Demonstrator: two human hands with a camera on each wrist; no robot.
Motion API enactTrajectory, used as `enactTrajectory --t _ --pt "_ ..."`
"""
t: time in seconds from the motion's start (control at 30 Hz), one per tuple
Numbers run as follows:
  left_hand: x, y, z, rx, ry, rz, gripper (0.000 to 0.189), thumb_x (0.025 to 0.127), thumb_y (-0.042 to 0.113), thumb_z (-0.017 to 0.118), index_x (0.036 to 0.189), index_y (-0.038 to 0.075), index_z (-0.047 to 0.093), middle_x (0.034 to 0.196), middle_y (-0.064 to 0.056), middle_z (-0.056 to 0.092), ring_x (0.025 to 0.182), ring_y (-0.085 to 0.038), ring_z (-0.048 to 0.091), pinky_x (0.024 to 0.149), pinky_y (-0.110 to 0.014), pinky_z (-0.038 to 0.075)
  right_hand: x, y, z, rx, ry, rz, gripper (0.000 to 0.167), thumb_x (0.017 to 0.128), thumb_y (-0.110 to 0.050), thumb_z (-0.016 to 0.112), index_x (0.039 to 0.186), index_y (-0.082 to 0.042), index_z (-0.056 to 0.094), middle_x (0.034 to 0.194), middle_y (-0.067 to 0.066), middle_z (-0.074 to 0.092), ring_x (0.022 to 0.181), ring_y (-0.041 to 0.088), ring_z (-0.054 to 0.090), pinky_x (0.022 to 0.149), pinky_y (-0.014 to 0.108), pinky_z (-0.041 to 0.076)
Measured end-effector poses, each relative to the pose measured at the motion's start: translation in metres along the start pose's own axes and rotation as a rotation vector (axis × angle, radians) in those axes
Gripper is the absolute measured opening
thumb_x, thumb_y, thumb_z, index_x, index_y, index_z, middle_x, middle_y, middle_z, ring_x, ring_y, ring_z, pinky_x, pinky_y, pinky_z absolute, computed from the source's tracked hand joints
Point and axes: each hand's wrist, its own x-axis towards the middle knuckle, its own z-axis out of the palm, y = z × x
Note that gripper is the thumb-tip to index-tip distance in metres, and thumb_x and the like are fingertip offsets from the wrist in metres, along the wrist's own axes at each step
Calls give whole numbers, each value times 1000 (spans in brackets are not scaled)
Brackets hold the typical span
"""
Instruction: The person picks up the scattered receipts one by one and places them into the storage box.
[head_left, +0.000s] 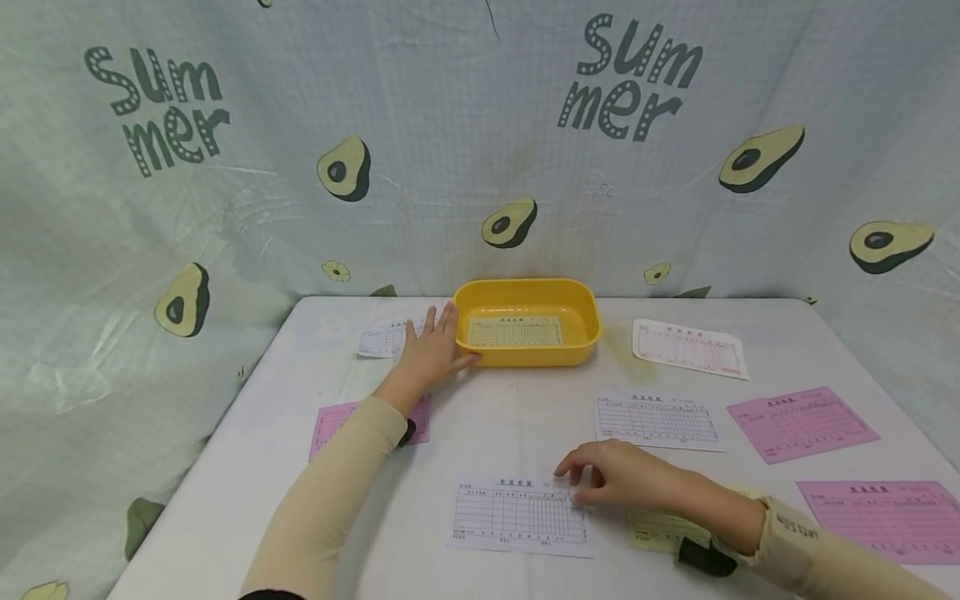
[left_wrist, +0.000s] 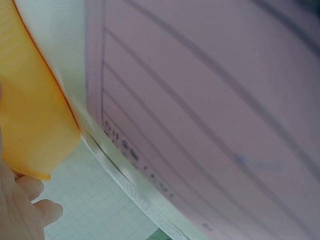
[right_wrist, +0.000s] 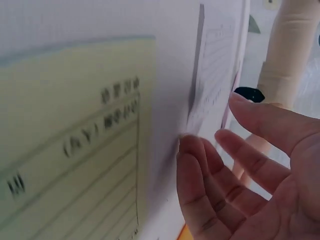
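My left hand (head_left: pixel 431 352) rests against the left side of a yellow plastic tray (head_left: pixel 536 358), fingers spread along its rim and thumb at the front corner. Inside the tray lies a yellow printed form (head_left: pixel 515 332). My right hand (head_left: pixel 626 475) hovers at the upper right corner of a white printed form (head_left: pixel 521 517), fingers loosely bent and holding nothing. In the right wrist view the thumb (right_wrist: pixel 270 120) stands apart from the fingers. Beneath the right wrist lies a yellow form (head_left: pixel 660 533), partly hidden; a pink form (head_left: pixel 333 423) is partly covered by the left forearm.
Behind the left hand lies a white form (head_left: pixel 381 340). To the right are another white form (head_left: pixel 660 421), a red-printed form (head_left: pixel 690 348) and two pink forms (head_left: pixel 802 423), one nearer the front. A cloth with avocado prints (head_left: pixel 420 125) hangs behind the white table (head_left: pixel 525 417).
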Motion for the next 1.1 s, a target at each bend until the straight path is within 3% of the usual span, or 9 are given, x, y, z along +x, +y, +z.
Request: enactTrajectory --t 0.2,0.4,1.1 --pt "0 1 0 6 1 -3 103 99 65 53 163 -1 7 171 -15 8 155 -41 7 118 -69 11 -1 -2 9 -79 -3 32 40 82 -24 88 117 -14 71 92 -11 53 71 4 49 63 23 45" --pt "-1 2 -1 -7 0 -1 104 98 65 53 163 -2 7 171 -15 8 155 -41 7 118 -69 11 -1 -4 13 -120 -5 70 48 78 -29 91 115 -14 65 97 -9 52 81 8 49 72 27 45" --pt "-1 4 -1 -14 6 -5 103 98 63 55 163 -3 9 170 -16 10 155 -41 8 118 -69 11 0 1 13 -105 31 49 34 77 -23 91 95 -19 63 88 -9 50 79 8 48 69 27 44"
